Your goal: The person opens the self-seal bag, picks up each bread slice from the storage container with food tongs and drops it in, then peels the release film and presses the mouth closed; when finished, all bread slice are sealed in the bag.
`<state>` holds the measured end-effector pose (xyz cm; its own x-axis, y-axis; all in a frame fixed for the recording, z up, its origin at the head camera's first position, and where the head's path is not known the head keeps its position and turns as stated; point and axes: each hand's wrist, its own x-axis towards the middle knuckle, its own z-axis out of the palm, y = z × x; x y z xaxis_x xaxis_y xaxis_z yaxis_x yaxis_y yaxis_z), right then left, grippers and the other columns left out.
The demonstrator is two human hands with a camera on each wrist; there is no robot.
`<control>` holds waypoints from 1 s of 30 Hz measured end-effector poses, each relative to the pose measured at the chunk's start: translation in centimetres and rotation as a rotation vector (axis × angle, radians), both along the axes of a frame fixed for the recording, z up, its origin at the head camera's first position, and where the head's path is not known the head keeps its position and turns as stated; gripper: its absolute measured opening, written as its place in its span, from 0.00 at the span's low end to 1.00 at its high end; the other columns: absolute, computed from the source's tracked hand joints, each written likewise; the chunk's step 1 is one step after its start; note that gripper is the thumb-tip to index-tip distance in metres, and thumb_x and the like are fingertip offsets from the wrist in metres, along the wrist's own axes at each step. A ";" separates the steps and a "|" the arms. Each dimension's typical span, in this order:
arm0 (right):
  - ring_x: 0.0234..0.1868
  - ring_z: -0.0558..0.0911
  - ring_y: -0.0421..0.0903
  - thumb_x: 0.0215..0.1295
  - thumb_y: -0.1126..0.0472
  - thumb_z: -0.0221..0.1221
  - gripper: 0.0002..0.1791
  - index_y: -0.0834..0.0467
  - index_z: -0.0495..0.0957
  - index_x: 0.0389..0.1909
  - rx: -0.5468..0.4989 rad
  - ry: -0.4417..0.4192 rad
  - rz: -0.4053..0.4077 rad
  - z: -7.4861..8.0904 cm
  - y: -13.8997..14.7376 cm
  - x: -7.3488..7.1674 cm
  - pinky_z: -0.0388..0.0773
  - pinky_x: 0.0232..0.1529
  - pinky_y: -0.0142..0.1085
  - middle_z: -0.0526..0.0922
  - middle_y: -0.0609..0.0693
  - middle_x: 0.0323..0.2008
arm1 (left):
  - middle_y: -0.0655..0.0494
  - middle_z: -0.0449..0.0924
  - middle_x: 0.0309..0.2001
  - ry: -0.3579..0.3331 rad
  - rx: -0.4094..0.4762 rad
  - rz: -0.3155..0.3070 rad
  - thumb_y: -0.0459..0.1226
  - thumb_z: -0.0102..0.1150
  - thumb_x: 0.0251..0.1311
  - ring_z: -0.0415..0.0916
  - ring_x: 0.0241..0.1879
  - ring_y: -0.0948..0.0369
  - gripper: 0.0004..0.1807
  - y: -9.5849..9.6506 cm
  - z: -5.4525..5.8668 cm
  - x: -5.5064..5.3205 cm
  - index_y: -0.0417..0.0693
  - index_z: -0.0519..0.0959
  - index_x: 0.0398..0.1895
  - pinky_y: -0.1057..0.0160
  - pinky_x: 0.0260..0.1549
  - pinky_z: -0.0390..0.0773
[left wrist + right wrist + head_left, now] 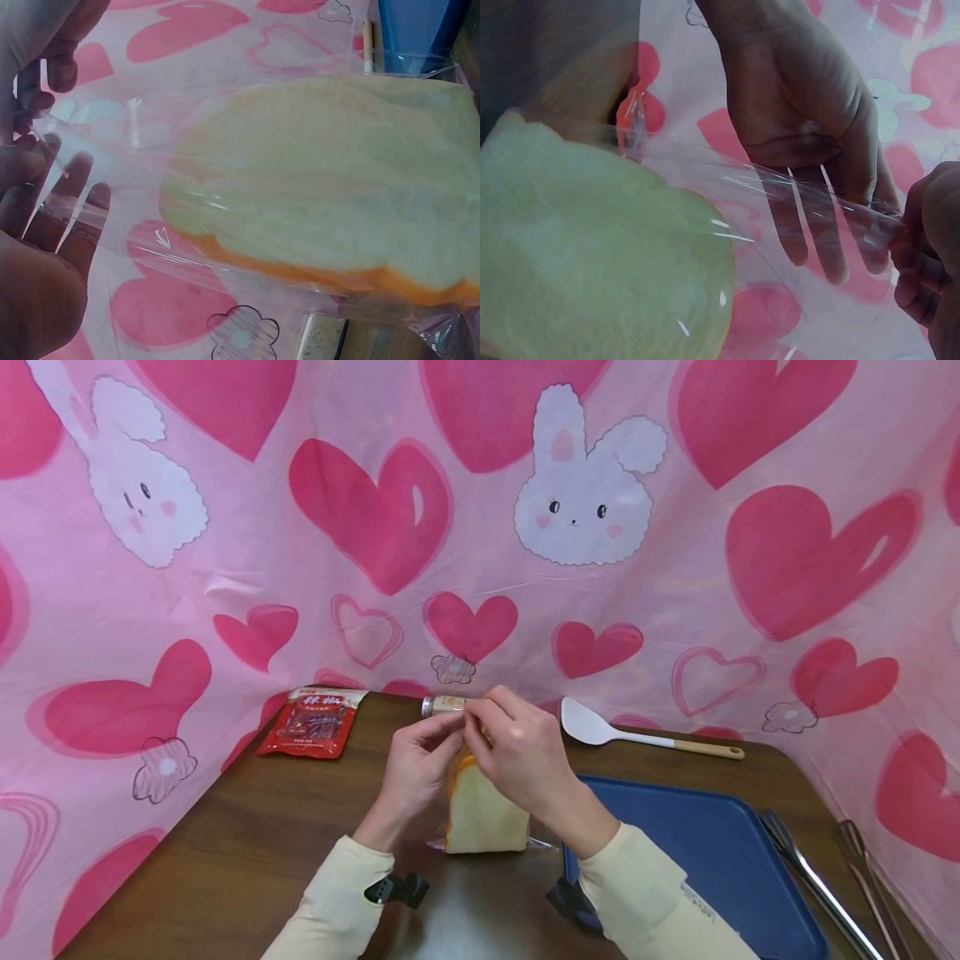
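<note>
A loaf of sliced bread (487, 814) stands upright on the table inside a clear plastic bag (187, 266). My left hand (420, 764) pinches the gathered top of the bag between thumb and index finger. Its other fingers (799, 225) extend loosely behind the film. Right beside it my right hand (525, 747) pinches the same bag end, fingers curled. In both wrist views the film is drawn taut from the bread up to the fingertips. Whether a tie is at the bag's neck cannot be told.
Left at the back lies a red food packet (311, 724). A small jar (442, 705) lies behind the hands. A white spatula (592, 722) rests at the back right, a blue tray (690, 852) at the right, with metal tongs (813, 877) and another metal utensil (870, 877) beyond it.
</note>
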<state>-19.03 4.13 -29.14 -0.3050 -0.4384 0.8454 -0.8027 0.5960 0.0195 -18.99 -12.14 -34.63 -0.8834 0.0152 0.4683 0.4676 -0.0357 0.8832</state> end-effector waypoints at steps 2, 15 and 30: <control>0.27 0.83 0.44 0.62 0.66 0.72 0.06 0.63 0.86 0.38 -0.065 -0.030 0.029 -0.1 -0.1 -0.1 0.87 0.31 0.33 0.84 0.53 0.32 | 0.30 0.84 0.57 0.010 -0.005 -0.004 0.22 0.61 0.68 0.85 0.48 0.72 0.17 -0.1 0.0 0.0 0.27 0.82 0.59 0.68 0.51 0.86; 0.28 0.85 0.46 0.70 0.68 0.65 0.03 0.64 0.84 0.40 -0.496 -0.366 0.149 -0.9 -0.1 -0.2 0.85 0.30 0.33 0.85 0.56 0.33 | 0.40 0.87 0.59 0.036 0.014 -0.099 0.28 0.61 0.72 0.87 0.56 0.63 0.17 -0.4 0.3 0.4 0.36 0.83 0.61 0.60 0.59 0.84; 0.26 0.82 0.42 0.75 0.67 0.62 0.03 0.64 0.81 0.43 -0.673 -0.687 0.296 -0.8 0.7 0.4 0.82 0.24 0.32 0.85 0.59 0.34 | 0.62 0.92 0.43 -0.085 0.320 -0.225 0.26 0.55 0.74 0.90 0.48 0.64 0.17 -0.6 0.3 0.0 0.53 0.90 0.45 0.64 0.54 0.86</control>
<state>-18.60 4.79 -29.97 -0.7757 -0.0712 0.6271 -0.6312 0.0875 -0.7707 -19.00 -12.72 -34.34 -0.9104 0.0782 0.4063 0.3425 -0.4086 0.8460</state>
